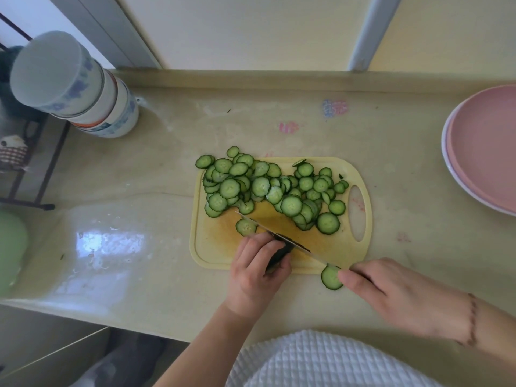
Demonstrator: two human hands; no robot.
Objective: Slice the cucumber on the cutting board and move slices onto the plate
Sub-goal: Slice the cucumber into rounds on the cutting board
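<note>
A yellow cutting board (212, 247) lies on the counter with several cucumber slices (262, 187) heaped across its far half. My left hand (258, 270) grips the dark cucumber stub (280, 254) at the board's near edge. My right hand (399, 294) holds the knife (282, 236), its blade slanting across the board and resting against the stub. One slice (246, 227) lies just left of the blade. Another slice (331, 277) sits off the board's near edge, next to my right thumb. The pink plate (485, 152) stands at the far right.
A stack of bowls (81, 88) stands at the back left of the counter. A green object (11, 247) sits at the left edge by a dark wire rack (30, 174). The counter's front edge runs just below my wrists.
</note>
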